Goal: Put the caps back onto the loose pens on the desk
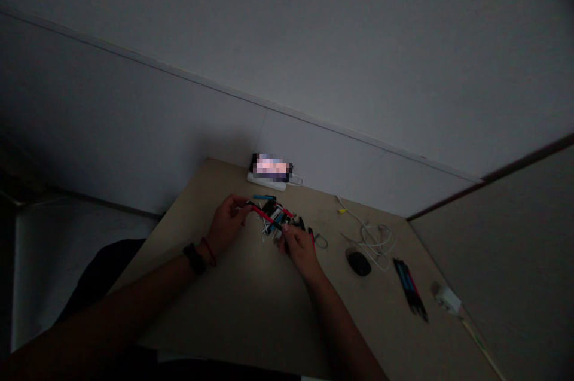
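A red pen with black ends [264,215] is stretched between my two hands above the desk. My left hand [228,219] pinches its upper left end, and a dark band and a red cord circle that wrist. Closed on the lower right end is my right hand [299,247]. Beneath and behind the pen lies a loose heap of pen parts [278,213], with white, black, blue and red pieces that overlap. A blue piece [264,197] lies at the far side of the heap. The small parts are too dim to tell apart.
A lit phone [272,167] leans on a white stand [264,181] by the wall. To the right are a tangled white cable [374,240], a black mouse [358,262], a row of pens [409,288] and a white plug adapter [447,298] near the desk's right edge.
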The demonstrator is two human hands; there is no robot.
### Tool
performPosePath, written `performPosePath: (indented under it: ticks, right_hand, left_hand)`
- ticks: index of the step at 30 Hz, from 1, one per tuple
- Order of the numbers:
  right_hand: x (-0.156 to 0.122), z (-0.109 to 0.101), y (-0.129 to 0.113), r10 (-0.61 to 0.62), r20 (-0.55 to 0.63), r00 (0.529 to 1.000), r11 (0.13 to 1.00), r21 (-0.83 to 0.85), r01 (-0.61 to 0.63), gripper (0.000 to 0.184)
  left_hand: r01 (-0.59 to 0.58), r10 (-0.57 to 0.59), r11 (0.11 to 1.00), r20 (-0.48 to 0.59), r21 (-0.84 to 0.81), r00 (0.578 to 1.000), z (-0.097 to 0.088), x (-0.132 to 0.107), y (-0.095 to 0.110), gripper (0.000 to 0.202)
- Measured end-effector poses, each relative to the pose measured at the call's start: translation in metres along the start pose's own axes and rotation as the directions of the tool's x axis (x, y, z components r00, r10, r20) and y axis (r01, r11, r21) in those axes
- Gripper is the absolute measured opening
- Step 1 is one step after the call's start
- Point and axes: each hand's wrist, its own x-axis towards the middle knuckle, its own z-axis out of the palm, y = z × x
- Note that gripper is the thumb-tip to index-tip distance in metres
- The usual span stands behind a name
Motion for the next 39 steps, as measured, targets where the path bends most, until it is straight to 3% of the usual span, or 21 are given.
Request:
performPosePath:
  ticks: [20, 39]
  right_hand:
    - [0.0005, 0.0007, 0.0060, -0.013, 0.026, 1.000, 1.000, -0.009, 0.013, 0.065]
    - [0.0030, 0.0012, 0.0087, 0.025, -0.013, 1.000, 0.998, 0.061, -0.024, 0.067]
  left_hand:
    - [-0.010, 0.010, 1.000, -0.001, 0.007, 1.000, -0.0003, 0.0007, -0.0016, 0.027]
    - [-0.001, 0.000, 1.000, 0.043, 0.016, 0.999, -0.0025, 0.0002, -0.0021, 0.040]
